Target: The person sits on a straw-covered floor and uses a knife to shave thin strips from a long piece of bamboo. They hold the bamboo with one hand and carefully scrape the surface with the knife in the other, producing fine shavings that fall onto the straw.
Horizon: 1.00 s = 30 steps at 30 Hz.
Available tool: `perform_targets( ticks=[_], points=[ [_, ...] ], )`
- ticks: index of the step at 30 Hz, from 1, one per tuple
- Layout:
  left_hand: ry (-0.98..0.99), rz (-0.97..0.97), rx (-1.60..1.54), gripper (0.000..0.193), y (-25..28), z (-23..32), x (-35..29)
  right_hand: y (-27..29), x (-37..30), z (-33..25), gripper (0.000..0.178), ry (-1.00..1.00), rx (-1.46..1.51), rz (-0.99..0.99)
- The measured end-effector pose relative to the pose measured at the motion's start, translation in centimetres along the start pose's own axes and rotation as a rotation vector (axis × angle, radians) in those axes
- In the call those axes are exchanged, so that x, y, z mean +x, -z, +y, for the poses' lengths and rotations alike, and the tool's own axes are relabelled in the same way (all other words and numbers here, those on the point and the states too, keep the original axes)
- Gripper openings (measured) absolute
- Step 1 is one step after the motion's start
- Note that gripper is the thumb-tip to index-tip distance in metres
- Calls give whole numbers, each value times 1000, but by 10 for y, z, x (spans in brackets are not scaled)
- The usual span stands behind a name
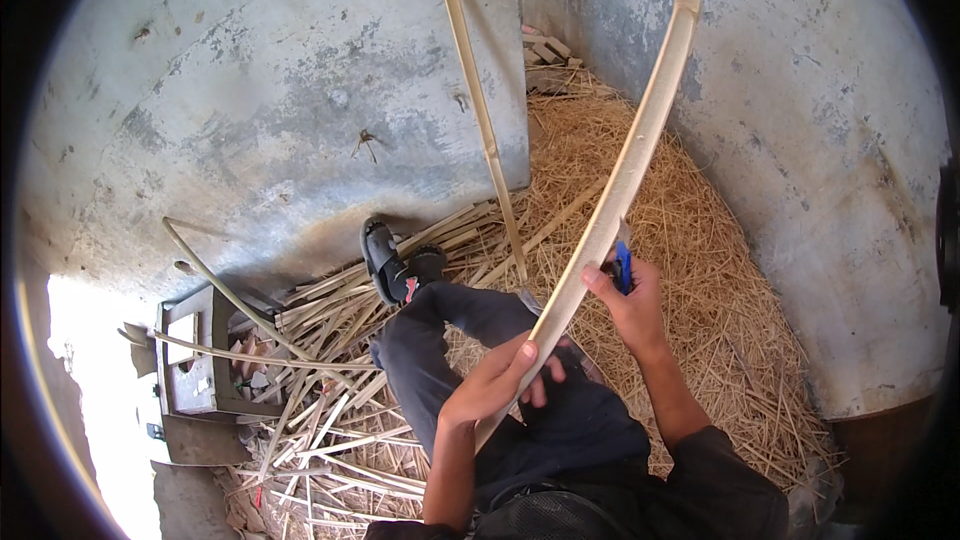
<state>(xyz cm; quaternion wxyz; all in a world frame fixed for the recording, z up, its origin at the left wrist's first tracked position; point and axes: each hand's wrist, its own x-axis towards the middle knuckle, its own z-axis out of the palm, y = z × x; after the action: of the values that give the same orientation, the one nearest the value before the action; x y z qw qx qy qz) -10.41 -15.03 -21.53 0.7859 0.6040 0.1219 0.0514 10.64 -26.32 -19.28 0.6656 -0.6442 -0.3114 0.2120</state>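
Note:
A long, pale split bamboo strip slants from my lap up to the far right, its hollow inner side showing. My left hand is closed around its lower part, thumb on top and fingertips showing beneath. Higher up, my right hand grips a blue-and-black hand tool, probably a knife, against the strip's right edge. The right thumb presses on the bamboo. A small raised flap stands at that edge just above the tool. Its blade cannot be made out.
Straw-like shavings cover the floor on the right. Many split strips lie at the left, beside a grey box frame. One upright strip leans on the weathered wall. My shoe rests near the wall.

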Motion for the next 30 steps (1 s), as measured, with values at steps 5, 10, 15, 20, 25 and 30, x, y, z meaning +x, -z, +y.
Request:
perform_targets(
  ticks=[5, 10, 15, 20, 25, 30],
  points=[
    [83, 72, 7, 64, -12, 3, 3, 0, -8, 10, 27, 344, 5, 79],
    [29, 264, 115, 60, -22, 6, -3, 10, -22, 4, 32, 492, -439, -37],
    [-62, 380, 287, 55, -29, 10, 1, 5, -25, -3, 33, 619, -623, -146],
    [-152, 477, 427, 50, -37, 12, 4, 0, -22, 1, 32, 644, -633, -157],
    [-92, 504, 450, 46, -42, 23, 2, -2, -22, -3, 31, 683, -669, -165],
    [-53, 546, 442, 47, -48, 31, 0, -3, -21, -7, 30, 711, -704, -155]
  ],
)
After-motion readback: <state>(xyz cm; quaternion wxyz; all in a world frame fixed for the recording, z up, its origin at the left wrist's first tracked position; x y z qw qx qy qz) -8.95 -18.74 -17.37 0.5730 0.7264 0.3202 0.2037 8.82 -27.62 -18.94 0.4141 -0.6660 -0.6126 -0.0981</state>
